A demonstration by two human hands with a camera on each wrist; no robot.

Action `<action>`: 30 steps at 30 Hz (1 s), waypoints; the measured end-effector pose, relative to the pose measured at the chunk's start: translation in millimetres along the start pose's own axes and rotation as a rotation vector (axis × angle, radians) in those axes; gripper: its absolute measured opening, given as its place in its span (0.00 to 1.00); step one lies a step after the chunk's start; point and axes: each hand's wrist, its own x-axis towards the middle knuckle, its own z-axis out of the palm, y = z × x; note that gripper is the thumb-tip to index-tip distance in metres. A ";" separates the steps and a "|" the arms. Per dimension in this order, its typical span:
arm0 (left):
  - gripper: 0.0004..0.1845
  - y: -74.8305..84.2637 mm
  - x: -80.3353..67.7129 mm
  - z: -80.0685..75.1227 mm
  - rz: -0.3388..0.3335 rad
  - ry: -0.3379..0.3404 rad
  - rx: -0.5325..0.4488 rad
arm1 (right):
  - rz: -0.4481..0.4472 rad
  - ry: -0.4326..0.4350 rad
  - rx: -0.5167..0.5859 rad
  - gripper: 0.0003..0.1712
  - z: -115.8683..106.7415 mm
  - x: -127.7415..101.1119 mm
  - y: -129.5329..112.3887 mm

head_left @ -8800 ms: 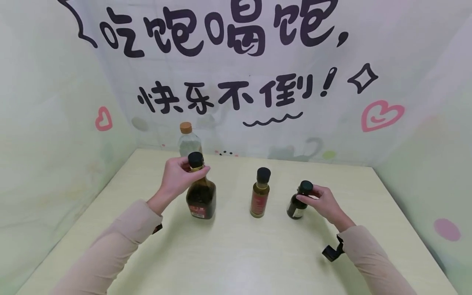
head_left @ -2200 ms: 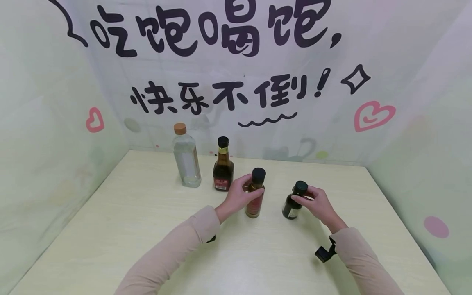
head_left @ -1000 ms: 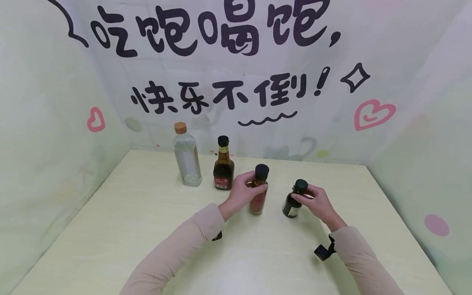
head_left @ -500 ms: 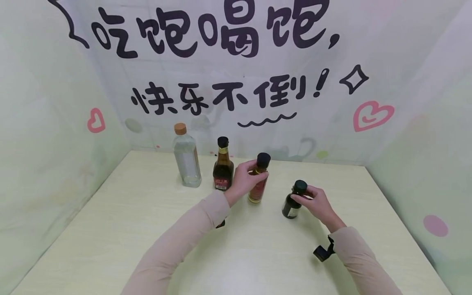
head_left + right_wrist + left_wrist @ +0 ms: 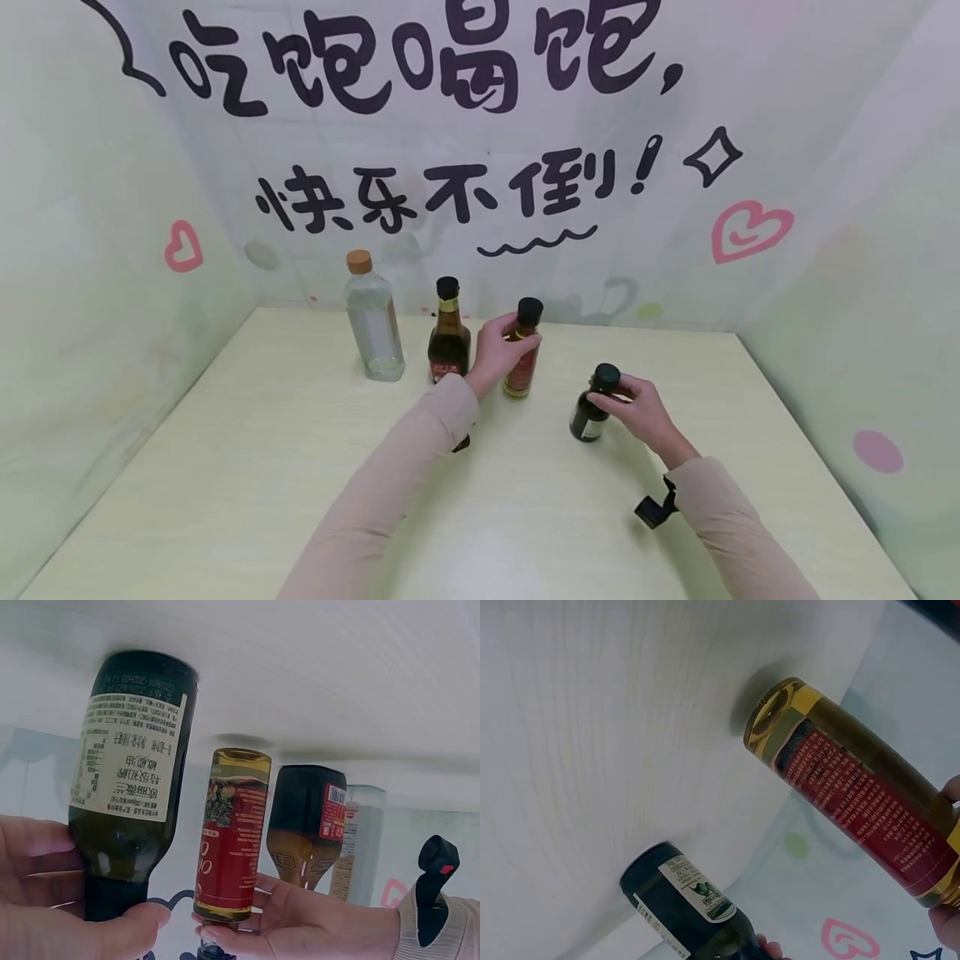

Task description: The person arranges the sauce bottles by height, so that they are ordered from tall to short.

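The left hand grips the red-labelled bottle of amber oil at its neck. The right hand pinches the capped dark green bottle, whose contents cannot be seen.

The pale, matt wood-grain tabletop carries glossy glass: a slim amber bottle with a red paper label, and right of it a squat dark-green bottle with a white paper label. Both wear smooth black plastic caps.

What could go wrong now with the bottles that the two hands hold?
The left hand grips the red-label bottle only near its neck, lifted off the table; it may slip or swing into the dark sauce bottle close beside it. The right hand holds the small dark bottle high too, so that could tip.
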 end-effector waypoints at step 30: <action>0.18 -16.4 15.9 -3.4 0.018 0.037 0.001 | 0.004 0.012 -0.007 0.20 1.1 0.6 2.2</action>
